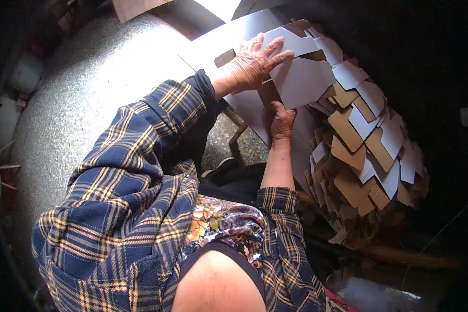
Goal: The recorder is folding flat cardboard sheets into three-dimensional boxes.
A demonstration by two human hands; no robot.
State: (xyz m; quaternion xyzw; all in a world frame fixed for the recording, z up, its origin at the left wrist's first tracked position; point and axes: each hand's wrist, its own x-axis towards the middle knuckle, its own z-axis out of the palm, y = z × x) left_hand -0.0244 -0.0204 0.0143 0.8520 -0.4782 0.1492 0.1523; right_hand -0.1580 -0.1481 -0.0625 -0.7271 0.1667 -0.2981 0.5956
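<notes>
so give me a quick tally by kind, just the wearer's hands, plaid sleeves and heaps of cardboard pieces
Hands: 2 (left hand, right hand)
Plaid sleeves: 2 (left sleeve, right sleeve)
Heap of cardboard pieces: 1, its overlapping pieces not countable
Total: 5

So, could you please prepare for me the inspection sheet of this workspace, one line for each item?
Surface: pale and flat, partly covered by card.
Job's things: white card by the hands; large heap of overlapping white and brown card pieces to the right.
Clutter: pale objects along the left rim, too blurred to name.
Grips: left grip, bare hand, fingers spread over white card; right grip, bare hand at the card's near edge, fingers partly hidden.
Cables: one thin line at lower right; cannot tell if cable.
Surroundings: speckled floor, strongly lit at upper left; right side dark.
</notes>
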